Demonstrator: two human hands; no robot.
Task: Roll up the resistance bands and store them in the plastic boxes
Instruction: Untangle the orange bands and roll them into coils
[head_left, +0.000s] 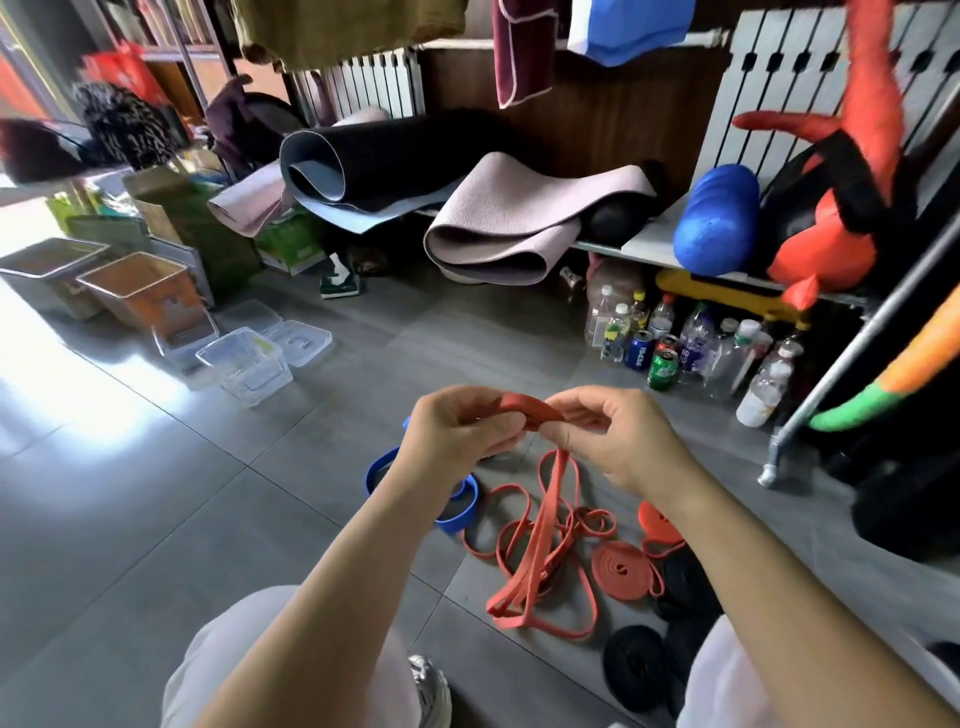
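Grey floor tiles (156, 519) carry everything. Well left of the red band (530, 406), clear plastic boxes (244, 364) stand open. At its folded end the left hand (449, 431) pinches it; the right hand (623, 441) pinches the other side. Its tail hangs to loose loops below; lower right lies a rolled red coil (621, 569).

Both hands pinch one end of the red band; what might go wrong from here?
The red band hangs from the left hand and right hand into tangled red loops on the floor, so knots may snag the roll. Pulling it up might also drag the rolled red coil or blue band lying beside it.
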